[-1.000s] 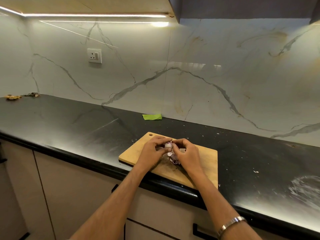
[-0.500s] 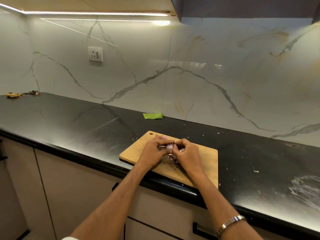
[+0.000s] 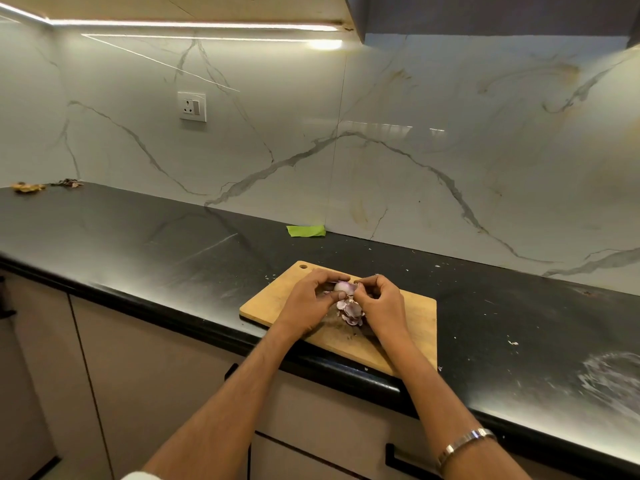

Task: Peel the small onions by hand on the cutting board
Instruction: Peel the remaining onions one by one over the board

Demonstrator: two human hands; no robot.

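A small pale purple onion (image 3: 342,287) is held just above a wooden cutting board (image 3: 277,299) at the counter's front edge. My left hand (image 3: 313,301) grips the onion from the left. My right hand (image 3: 379,301) pinches a flap of its skin from the right. Below the two hands a little heap of purple onion peels (image 3: 351,311) lies on the board. Both hands hide part of the onion and the board's middle.
The board rests on a black stone counter (image 3: 156,244) with white crumbs and smears to the right. A green scrap (image 3: 306,231) lies by the marble backsplash. Dry peelings (image 3: 29,187) sit at the far left. A wall socket (image 3: 192,106) is above.
The onion has turned a little between the fingers and shows more pale peeled flesh. Both hands stay over the middle of the board.
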